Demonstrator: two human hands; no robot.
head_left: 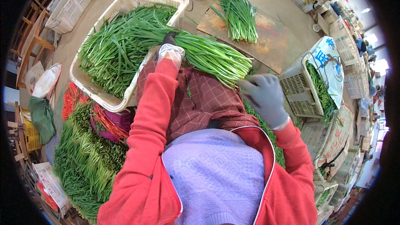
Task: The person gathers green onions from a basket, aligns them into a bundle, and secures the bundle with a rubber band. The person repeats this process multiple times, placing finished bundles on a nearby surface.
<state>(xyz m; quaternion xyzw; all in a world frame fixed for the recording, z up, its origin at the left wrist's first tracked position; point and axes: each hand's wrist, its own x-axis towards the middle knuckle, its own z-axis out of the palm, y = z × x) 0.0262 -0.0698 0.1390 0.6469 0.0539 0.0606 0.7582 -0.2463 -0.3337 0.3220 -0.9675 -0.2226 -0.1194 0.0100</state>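
My left hand (170, 42), in a dark glove with a pale cuff, is closed around the leafy part of a bunch of garlic chives (215, 56) lying across my lap. The cut stem ends point right. My right hand (265, 95), in a grey glove, is beside those stem ends, its fingers blurred; whether they touch the stems is unclear. A white plastic crate (76, 76) heaped with loose chives (122, 43) stands at my left. Ahead, another bunch of chives (239, 15) lies on a worn wooden board (268, 50), near a red strip (265, 28).
Tied bundles of greens (90, 162) are piled at lower left beside red ties (109, 122). A tilted crate (300, 87) of greens with a white sack (328, 65) stands at right. More crates (70, 7) stand around, and distant people are at far right.
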